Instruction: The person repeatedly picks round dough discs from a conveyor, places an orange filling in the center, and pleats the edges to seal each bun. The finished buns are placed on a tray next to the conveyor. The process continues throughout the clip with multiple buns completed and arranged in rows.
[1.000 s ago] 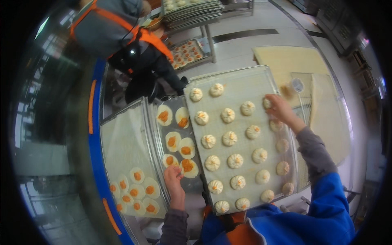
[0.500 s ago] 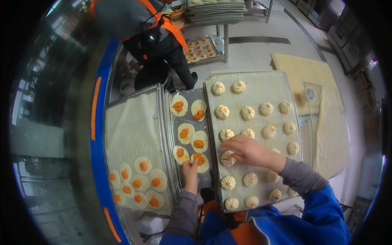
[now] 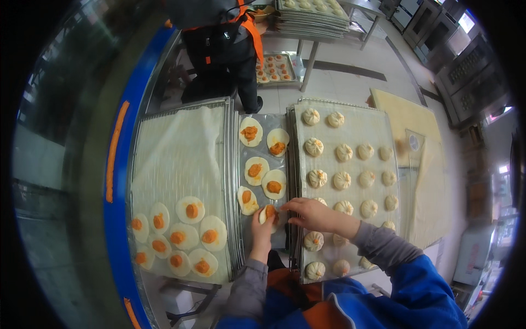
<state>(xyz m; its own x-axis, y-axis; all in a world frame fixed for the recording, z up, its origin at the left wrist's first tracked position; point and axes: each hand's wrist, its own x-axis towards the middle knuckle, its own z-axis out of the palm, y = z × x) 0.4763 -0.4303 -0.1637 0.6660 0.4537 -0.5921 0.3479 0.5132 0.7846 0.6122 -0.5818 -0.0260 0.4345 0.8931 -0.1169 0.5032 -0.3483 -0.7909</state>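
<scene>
My left hand (image 3: 261,233) pinches the near edge of a filled dough wrapper (image 3: 266,215), raised and slightly bent, with orange filling on it. Just to its right, my right hand (image 3: 312,214) has curled fingers with a gap between thumb and forefinger. Nothing shows in that gap. Several flat wrappers topped with orange filling, one of them a round wrapper (image 3: 273,184), lie on the grey middle surface (image 3: 264,122) beyond my hands. Under and around my right forearm, pleated buns such as this bun (image 3: 314,241) sit in rows on a lined tray (image 3: 350,122); my hand hides part of one.
On the left, a cloth-lined rack (image 3: 175,142) carries more filled wrappers at its near end. A blue rail (image 3: 121,109) runs along the far left. Ahead stands a person (image 3: 219,44) in dark clothes with orange straps, beside stacked trays (image 3: 312,23). A pale board (image 3: 408,115) lies at right.
My right hand has left the bun on the right tray and come left beside the wrapper. My left hand has raised that wrapper's edge. The whole view has shifted slightly.
</scene>
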